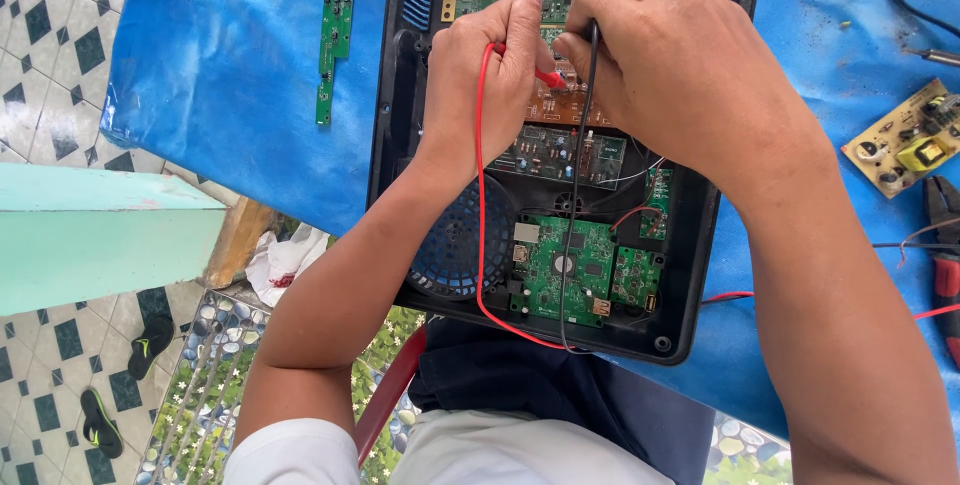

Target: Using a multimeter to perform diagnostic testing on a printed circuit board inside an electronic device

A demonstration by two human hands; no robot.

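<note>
here both hands work inside an opened black casing (700,245) lying on the blue-covered table (230,75). the left hand (485,70) pinches a red probe (545,77), the right hand (660,65) pinches a black probe (594,40), tips on the brown circuit board (555,105). a narrow green board (335,35) lies far left; red-handled pliers (945,265) lie right.

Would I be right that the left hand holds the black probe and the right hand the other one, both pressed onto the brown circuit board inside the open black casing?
Not quite: in the head view the left hand holds the red probe, while the right hand holds the black probe. Both do touch the brown circuit board inside the open black casing.
</note>
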